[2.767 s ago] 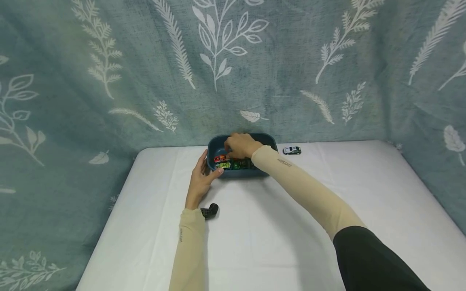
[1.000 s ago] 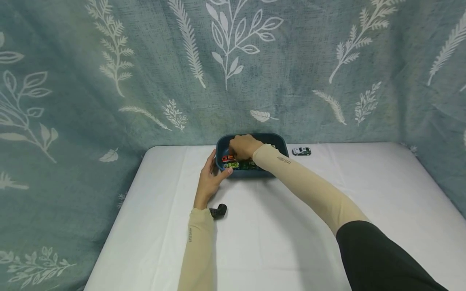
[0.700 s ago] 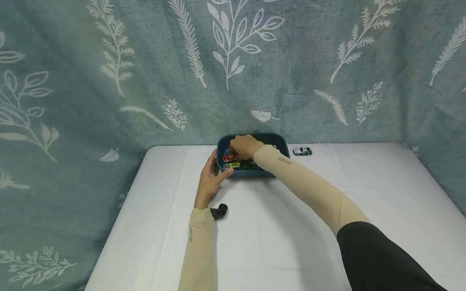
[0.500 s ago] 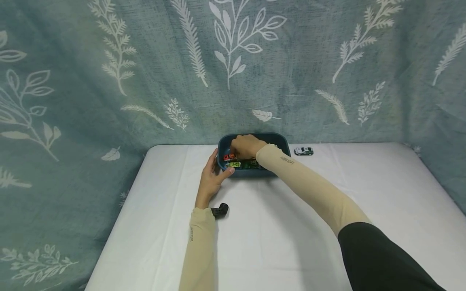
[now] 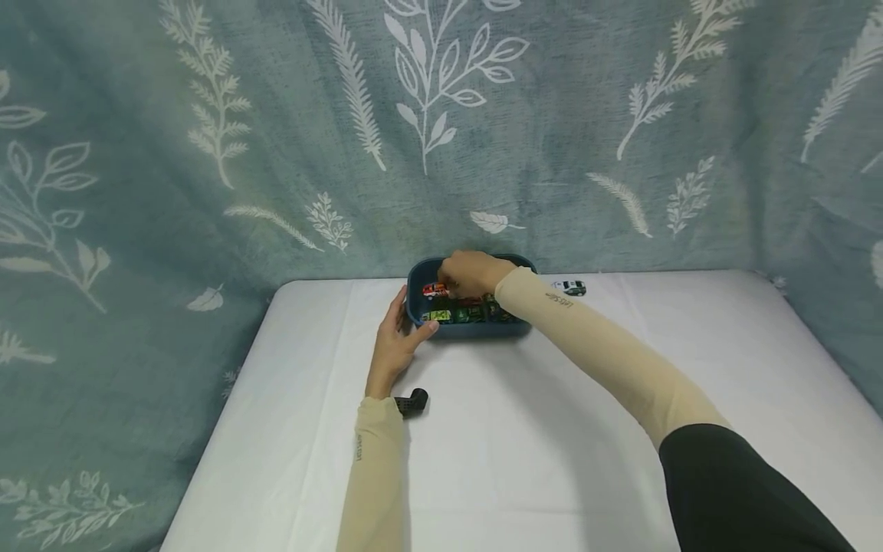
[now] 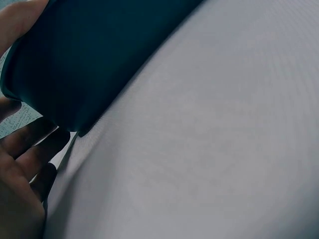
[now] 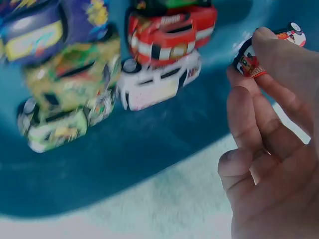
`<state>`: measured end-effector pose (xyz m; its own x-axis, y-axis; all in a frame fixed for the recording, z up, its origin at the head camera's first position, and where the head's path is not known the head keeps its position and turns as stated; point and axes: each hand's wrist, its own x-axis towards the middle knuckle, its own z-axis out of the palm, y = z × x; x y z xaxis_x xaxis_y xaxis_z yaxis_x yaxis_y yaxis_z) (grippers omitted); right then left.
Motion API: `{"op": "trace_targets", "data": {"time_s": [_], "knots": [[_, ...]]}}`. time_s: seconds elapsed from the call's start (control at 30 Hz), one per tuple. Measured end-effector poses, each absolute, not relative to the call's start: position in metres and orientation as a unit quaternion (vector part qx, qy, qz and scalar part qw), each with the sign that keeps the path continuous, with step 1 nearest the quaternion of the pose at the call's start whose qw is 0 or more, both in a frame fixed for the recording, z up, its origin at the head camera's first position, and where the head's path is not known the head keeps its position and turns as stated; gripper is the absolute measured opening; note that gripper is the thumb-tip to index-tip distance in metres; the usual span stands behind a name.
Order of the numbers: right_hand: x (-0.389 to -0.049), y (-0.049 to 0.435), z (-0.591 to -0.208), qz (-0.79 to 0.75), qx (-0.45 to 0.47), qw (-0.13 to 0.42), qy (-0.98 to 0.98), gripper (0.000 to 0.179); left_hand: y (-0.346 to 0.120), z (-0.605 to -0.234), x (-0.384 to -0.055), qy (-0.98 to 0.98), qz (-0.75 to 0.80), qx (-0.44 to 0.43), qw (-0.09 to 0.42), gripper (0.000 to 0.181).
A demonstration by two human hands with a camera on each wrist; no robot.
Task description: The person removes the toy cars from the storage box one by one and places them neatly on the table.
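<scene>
A dark blue plastic bin (image 5: 476, 330) stands at the back of the table, with several toy cars inside. My left hand (image 5: 393, 349) holds its left end, thumb at the front rim and fingers along the side; the left wrist view shows the fingers round the bin's wall (image 6: 94, 55). Inside the bin, my right hand (image 5: 472, 273) pinches a red-and-white toy car (image 7: 246, 63) between thumb and fingers, seen as a small red shape (image 5: 433, 290) in the head view. Near it lie a red car (image 7: 172, 32), a white car (image 7: 152, 87) and a camouflage-patterned car (image 7: 75, 69).
A silver-white toy car (image 5: 572, 288) sits on the white tablecloth (image 5: 483, 445) right of the bin, partly behind the right sleeve (image 5: 607, 345). A patterned curtain (image 5: 552, 153) hangs behind the table. A black wrist camera (image 5: 414, 402) is on the left wrist.
My right hand has risen slightly and shifted right relative to the bin, the red-and-white toy car moving with it. The left hand has kept its place at the bin's end.
</scene>
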<state>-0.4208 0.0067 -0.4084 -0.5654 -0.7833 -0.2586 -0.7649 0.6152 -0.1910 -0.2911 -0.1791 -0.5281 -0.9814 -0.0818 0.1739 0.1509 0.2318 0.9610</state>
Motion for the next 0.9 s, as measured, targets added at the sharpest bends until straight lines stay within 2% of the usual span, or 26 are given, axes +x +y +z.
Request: {"op": "trace_targets", "data": {"time_s": [0.43, 0.67, 0.9], "knots": [[-0.409, 0.052, -0.373, -0.003, -0.438, 0.107, 0.893, 0.013, -0.175, -0.53, -0.29, -0.779, -0.62, -0.012, 0.093, 0.097], [-0.406, 0.078, -0.36, 0.013, -0.426, 0.096, 0.9, 0.009, -0.173, -0.529, -0.29, -0.775, -0.627, 0.001, 0.084, 0.097], [-0.399, 0.1, -0.349, 0.022, -0.413, 0.092, 0.906, 0.013, -0.17, -0.528, -0.29, -0.779, -0.622, 0.0, 0.081, 0.096]]}}
